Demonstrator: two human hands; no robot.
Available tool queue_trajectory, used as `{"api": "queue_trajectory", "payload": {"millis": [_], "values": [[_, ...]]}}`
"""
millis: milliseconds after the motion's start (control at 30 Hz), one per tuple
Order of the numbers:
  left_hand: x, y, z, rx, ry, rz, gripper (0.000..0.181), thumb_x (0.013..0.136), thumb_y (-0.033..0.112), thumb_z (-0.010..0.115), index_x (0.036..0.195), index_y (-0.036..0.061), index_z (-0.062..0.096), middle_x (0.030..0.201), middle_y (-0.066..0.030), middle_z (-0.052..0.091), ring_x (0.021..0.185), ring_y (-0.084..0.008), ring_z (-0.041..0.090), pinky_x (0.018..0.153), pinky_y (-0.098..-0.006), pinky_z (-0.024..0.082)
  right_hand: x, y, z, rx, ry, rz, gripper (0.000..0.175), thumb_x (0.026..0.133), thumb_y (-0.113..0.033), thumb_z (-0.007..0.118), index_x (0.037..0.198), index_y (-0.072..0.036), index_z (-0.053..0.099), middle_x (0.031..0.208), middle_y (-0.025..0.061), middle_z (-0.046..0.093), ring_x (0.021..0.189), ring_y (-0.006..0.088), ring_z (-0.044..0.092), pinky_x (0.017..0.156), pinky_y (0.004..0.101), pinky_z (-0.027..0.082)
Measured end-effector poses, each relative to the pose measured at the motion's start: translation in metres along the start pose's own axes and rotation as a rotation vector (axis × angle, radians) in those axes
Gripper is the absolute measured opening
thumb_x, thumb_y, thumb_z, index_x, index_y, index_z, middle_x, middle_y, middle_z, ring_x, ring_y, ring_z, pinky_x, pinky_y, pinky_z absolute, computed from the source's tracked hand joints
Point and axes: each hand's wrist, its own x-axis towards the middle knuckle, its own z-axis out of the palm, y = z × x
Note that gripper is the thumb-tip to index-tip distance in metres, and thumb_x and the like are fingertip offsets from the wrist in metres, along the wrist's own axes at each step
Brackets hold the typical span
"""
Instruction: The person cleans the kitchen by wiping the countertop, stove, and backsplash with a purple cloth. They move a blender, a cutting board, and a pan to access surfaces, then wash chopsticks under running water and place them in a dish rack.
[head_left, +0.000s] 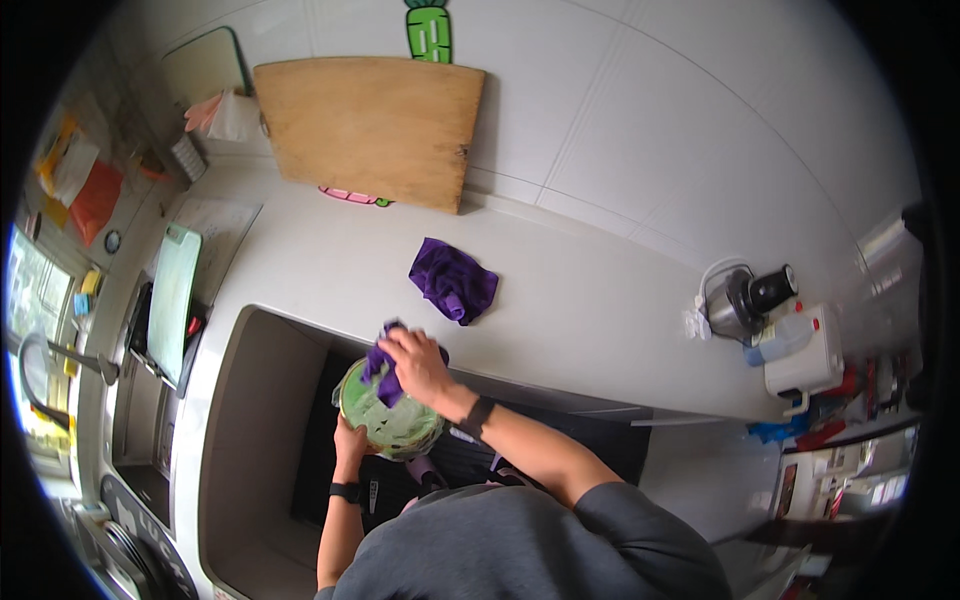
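My left hand (351, 442) grips the lower left rim of a round green container (375, 414) with what looks like clear plastic film over it. It is held in front of my body, beyond the counter's edge. My right hand (420, 366) presses a purple cloth (390, 386) against the container's upper side. A second purple cloth (453, 281) lies crumpled on the white counter (570, 307), just past my right hand. What is inside the container cannot be made out.
A large wooden board (371, 131) leans on the tiled wall. To the left stand a pale green cutting board (174, 300), a sink (142, 427) and a faucet (90, 364). On the right are a small chopper-like appliance (739, 300) and a white jug-like container (806, 356).
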Motion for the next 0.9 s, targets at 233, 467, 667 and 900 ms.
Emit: {"api": "queue_trajectory", "payload": {"millis": [233, 467, 667, 900], "values": [[-0.004, -0.017, -0.039, -0.064, -0.005, -0.081, 0.056, 0.072, -0.003, 0.050, 0.128, -0.0014, 0.048, 0.114, -0.0201, 0.062, 0.105, -0.0311, 0.062, 0.091, -0.0374, 0.047, 0.045, 0.096, -0.015, -0.309, -0.251, 0.432, 0.040, 0.081, -0.012, 0.057, 0.117, -0.026, 0.064, 0.148, 0.0078, 0.033, 0.134, 0.0375, 0.028, 0.101, 0.0620, 0.031], [-0.009, -0.036, -0.042, -0.019, 0.008, 0.022, 0.052, 0.073, -0.006, 0.040, 0.124, -0.0039, 0.049, 0.112, -0.0172, 0.061, 0.095, -0.0301, 0.065, 0.079, -0.0371, 0.055, -0.108, 0.199, -0.140, -0.536, 0.088, 0.579, 0.043, 0.064, -0.010, 0.069, 0.106, -0.019, 0.067, 0.110, 0.0114, 0.056, 0.096, 0.0337, 0.054, 0.078, 0.0479, 0.044], [-0.013, -0.025, -0.038, -0.122, 0.123, -0.104, 0.051, 0.073, -0.001, 0.047, 0.125, -0.0003, 0.050, 0.109, -0.0207, 0.064, 0.100, -0.0326, 0.064, 0.081, -0.0404, 0.053, -0.246, 0.230, -0.219, -0.665, 0.044, 0.739, 0.052, 0.070, -0.015, 0.067, 0.120, -0.025, 0.060, 0.133, 0.0112, 0.048, 0.109, 0.0399, 0.047, 0.090, 0.0486, 0.047], [-0.003, -0.021, -0.047, -0.085, 0.297, -0.161, 0.053, 0.076, 0.002, 0.052, 0.129, 0.0032, 0.048, 0.109, -0.0234, 0.064, 0.101, -0.0348, 0.064, 0.084, -0.0406, 0.052, -0.172, 0.241, -0.222, -0.608, -0.169, 1.012, 0.055, 0.079, -0.020, 0.061, 0.133, -0.024, 0.050, 0.144, 0.0138, 0.035, 0.117, 0.0412, 0.041, 0.091, 0.0522, 0.046]]}}
